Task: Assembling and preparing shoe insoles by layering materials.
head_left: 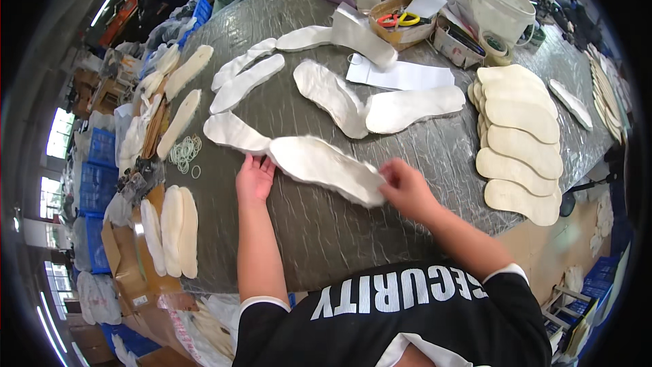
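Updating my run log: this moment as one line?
left hand: palm up, at left end of nearest white insole | right hand: at its right end, grip unclear

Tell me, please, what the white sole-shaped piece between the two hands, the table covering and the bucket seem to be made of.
White sole-shaped piece: probably soft fabric or fleece, matte, with fuzzy edges.
Table covering: seemingly plastic film, glossy; its wrinkles catch the light.
Bucket: likely plastic, whitish, looking slightly translucent.
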A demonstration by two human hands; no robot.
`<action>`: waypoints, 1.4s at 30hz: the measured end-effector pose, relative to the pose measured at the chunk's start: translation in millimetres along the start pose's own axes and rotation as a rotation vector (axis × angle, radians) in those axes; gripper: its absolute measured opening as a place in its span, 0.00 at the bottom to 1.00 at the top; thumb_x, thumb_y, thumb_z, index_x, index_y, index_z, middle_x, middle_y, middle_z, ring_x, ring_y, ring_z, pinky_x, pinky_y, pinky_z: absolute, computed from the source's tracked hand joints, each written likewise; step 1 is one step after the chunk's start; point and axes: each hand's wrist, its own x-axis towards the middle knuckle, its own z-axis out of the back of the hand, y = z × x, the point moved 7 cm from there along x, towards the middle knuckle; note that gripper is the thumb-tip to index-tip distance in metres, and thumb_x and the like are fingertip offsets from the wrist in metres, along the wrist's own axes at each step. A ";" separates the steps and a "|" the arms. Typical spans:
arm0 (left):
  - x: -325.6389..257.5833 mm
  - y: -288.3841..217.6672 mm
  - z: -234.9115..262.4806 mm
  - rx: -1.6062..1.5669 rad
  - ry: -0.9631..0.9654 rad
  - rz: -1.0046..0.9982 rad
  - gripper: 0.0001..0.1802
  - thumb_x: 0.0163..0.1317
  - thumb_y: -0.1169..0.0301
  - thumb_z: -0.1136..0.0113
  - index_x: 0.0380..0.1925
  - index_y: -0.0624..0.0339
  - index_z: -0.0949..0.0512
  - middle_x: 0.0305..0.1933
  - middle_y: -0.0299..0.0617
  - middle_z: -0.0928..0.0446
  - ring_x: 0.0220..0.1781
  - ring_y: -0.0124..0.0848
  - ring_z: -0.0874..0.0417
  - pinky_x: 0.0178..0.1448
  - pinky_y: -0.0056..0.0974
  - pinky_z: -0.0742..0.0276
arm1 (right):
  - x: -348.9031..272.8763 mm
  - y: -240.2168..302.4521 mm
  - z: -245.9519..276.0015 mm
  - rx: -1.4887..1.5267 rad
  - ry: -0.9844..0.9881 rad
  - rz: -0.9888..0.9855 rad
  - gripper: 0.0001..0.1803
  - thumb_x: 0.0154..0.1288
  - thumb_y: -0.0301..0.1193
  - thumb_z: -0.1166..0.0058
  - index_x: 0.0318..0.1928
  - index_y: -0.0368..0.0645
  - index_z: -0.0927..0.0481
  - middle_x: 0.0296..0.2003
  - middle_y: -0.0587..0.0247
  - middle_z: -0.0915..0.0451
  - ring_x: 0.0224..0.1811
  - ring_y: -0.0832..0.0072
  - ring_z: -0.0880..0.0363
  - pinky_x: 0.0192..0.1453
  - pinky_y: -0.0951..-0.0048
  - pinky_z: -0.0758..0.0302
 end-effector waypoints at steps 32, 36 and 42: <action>-89.4 119.5 -170.7 1.465 0.841 0.091 0.07 0.50 0.84 0.35 0.27 0.65 0.24 0.26 0.33 0.23 0.28 0.20 0.25 0.34 0.28 0.26 | -138.4 2.5 106.8 -0.540 -0.426 0.529 0.13 0.53 0.26 0.37 0.41 0.48 0.18 0.33 0.63 0.20 0.36 0.62 0.21 0.40 0.62 0.25; -103.2 128.5 -186.4 1.421 0.910 0.231 0.02 0.55 0.81 0.39 0.28 0.67 0.23 0.28 0.38 0.22 0.28 0.26 0.23 0.34 0.33 0.26 | -169.3 -23.2 214.5 -0.701 -0.876 0.209 0.10 0.48 0.24 0.35 0.33 0.43 0.20 0.34 0.60 0.21 0.41 0.59 0.22 0.47 0.59 0.26; -136.8 152.7 -288.6 1.712 1.120 -0.441 0.10 0.52 0.77 0.37 0.31 0.65 0.28 0.33 0.50 0.27 0.37 0.46 0.26 0.43 0.44 0.28 | -132.4 -26.3 280.0 -0.806 -0.881 0.168 0.10 0.53 0.29 0.34 0.36 0.43 0.19 0.36 0.59 0.21 0.44 0.58 0.23 0.49 0.60 0.26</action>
